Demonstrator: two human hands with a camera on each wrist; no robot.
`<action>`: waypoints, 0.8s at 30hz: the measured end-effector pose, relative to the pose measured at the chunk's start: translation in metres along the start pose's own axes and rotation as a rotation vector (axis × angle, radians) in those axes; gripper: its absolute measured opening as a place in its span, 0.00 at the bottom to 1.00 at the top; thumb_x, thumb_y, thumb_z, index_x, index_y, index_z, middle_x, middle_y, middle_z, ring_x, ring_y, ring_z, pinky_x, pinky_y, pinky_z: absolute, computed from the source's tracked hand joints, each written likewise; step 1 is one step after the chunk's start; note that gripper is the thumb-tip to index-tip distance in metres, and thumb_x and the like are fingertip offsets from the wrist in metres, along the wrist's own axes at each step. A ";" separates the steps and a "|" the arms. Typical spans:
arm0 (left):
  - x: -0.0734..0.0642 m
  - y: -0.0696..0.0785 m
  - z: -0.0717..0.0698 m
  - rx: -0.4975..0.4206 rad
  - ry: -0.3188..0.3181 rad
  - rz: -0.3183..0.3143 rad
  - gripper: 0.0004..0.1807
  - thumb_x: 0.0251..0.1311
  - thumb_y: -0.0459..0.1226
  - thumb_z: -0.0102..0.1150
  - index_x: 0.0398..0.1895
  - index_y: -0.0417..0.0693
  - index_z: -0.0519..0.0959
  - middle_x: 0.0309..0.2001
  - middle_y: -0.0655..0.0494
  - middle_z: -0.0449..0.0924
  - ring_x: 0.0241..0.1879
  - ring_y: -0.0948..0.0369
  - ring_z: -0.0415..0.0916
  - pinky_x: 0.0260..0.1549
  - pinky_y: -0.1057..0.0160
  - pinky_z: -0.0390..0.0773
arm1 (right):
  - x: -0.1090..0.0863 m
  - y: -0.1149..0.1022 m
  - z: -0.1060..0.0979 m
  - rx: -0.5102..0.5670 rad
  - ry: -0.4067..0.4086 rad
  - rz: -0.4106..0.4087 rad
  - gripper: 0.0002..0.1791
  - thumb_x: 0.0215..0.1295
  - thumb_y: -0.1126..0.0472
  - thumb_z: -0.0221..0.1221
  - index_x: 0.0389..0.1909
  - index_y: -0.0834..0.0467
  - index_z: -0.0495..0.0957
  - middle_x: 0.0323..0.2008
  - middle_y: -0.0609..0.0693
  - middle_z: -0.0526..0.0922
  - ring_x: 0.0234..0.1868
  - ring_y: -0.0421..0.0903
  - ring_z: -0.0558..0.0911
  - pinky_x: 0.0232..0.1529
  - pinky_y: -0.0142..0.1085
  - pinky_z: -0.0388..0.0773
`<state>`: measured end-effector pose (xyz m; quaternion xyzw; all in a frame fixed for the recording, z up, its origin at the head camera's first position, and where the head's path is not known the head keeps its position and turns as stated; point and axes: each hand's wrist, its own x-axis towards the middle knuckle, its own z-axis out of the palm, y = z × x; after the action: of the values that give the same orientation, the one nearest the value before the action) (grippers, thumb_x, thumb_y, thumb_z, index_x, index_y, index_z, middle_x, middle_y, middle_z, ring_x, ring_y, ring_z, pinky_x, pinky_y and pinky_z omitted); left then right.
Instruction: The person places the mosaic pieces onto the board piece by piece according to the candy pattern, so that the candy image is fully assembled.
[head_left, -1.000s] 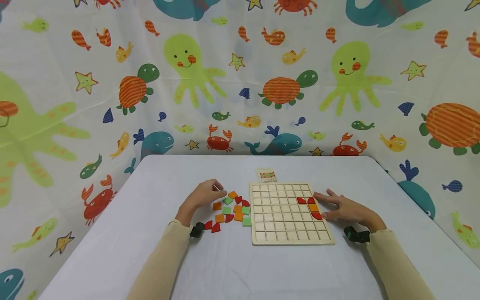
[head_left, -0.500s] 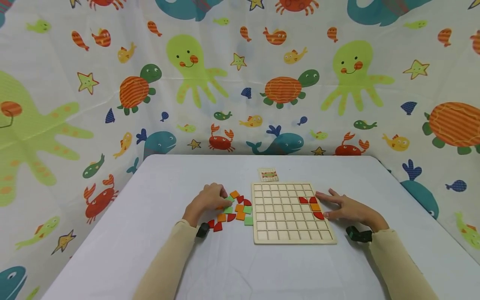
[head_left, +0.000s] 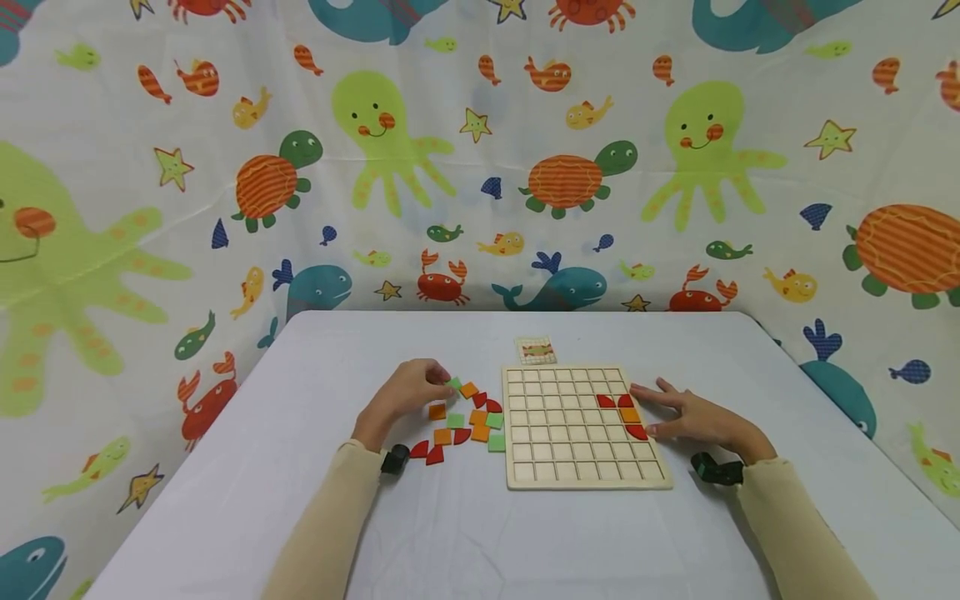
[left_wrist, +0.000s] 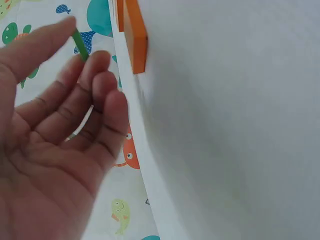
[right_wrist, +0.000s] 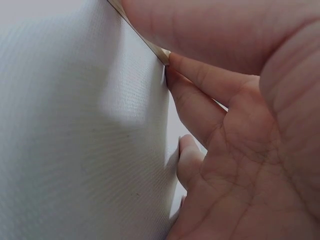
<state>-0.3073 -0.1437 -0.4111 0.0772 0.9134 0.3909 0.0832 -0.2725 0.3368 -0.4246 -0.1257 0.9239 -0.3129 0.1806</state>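
My left hand (head_left: 408, 390) is over the far left side of the loose tiles. Its thumb and fingertips pinch a green square tile (left_wrist: 80, 44), seen edge-on in the left wrist view. Between the hands lies a wooden grid board (head_left: 558, 446). Near its right edge sit several red quarter-round tiles (head_left: 636, 432) and an orange square tile (head_left: 629, 414). My right hand (head_left: 697, 417) rests beside that edge, fingers spread, with fingertips touching the board's rim (right_wrist: 162, 54) in the right wrist view.
Left of the board lie loose orange squares (head_left: 480, 432), green squares (head_left: 497, 442) and red quarter-rounds (head_left: 435, 455). A small pattern card (head_left: 536, 351) lies behind the board. A sea-animal curtain (head_left: 465, 183) hangs beyond the white table (head_left: 450, 533).
My left hand dipped right onto the tiles, took a green square tile, and has drawn back up and to the left with it. My right hand stays at the board's edge.
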 end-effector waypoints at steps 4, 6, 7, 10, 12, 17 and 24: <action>0.006 0.001 -0.003 -0.028 0.012 0.060 0.15 0.69 0.39 0.72 0.53 0.42 0.84 0.44 0.51 0.83 0.47 0.52 0.78 0.53 0.52 0.82 | 0.004 0.000 0.000 0.003 0.002 -0.004 0.51 0.63 0.44 0.71 0.83 0.56 0.61 0.82 0.77 0.39 0.78 0.84 0.39 0.65 0.84 0.41; 0.008 0.003 -0.003 -0.042 0.016 0.091 0.15 0.69 0.39 0.72 0.53 0.43 0.84 0.44 0.52 0.83 0.46 0.52 0.78 0.52 0.54 0.83 | 0.006 0.000 -0.001 0.002 0.003 -0.003 0.51 0.63 0.44 0.71 0.83 0.56 0.61 0.82 0.77 0.39 0.78 0.84 0.39 0.65 0.84 0.41; 0.009 0.004 -0.003 -0.049 0.019 0.105 0.15 0.68 0.39 0.73 0.53 0.43 0.84 0.43 0.52 0.83 0.46 0.52 0.78 0.51 0.54 0.83 | 0.008 0.000 -0.001 0.000 0.002 -0.003 0.51 0.63 0.44 0.71 0.83 0.57 0.61 0.82 0.77 0.39 0.78 0.84 0.39 0.65 0.84 0.42; 0.011 0.008 -0.002 -0.055 0.027 0.145 0.15 0.68 0.40 0.73 0.52 0.42 0.84 0.43 0.53 0.83 0.46 0.53 0.78 0.50 0.56 0.83 | 0.011 0.000 -0.003 -0.007 0.000 0.000 0.52 0.63 0.43 0.71 0.83 0.57 0.61 0.81 0.77 0.40 0.78 0.84 0.39 0.65 0.84 0.42; 0.013 0.011 -0.001 -0.058 0.031 0.170 0.15 0.69 0.40 0.72 0.52 0.42 0.84 0.43 0.53 0.83 0.46 0.53 0.78 0.50 0.56 0.83 | 0.012 0.000 -0.004 -0.003 -0.002 0.009 0.52 0.63 0.43 0.71 0.83 0.56 0.61 0.82 0.77 0.40 0.78 0.83 0.39 0.65 0.84 0.42; 0.020 0.019 0.002 -0.062 0.044 0.215 0.14 0.69 0.40 0.72 0.52 0.42 0.85 0.42 0.54 0.83 0.45 0.53 0.78 0.48 0.56 0.82 | 0.016 0.000 -0.007 0.014 -0.009 0.031 0.51 0.63 0.44 0.71 0.83 0.56 0.61 0.82 0.77 0.39 0.78 0.83 0.38 0.65 0.84 0.42; 0.029 0.034 0.009 -0.047 0.012 0.304 0.14 0.71 0.41 0.69 0.52 0.42 0.85 0.40 0.56 0.82 0.44 0.55 0.77 0.44 0.58 0.81 | 0.017 -0.004 -0.009 0.015 0.000 0.030 0.52 0.63 0.43 0.71 0.83 0.56 0.61 0.82 0.77 0.39 0.77 0.84 0.39 0.65 0.84 0.43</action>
<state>-0.3308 -0.1079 -0.3950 0.2102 0.8823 0.4208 0.0193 -0.2912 0.3329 -0.4199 -0.1103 0.9233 -0.3172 0.1863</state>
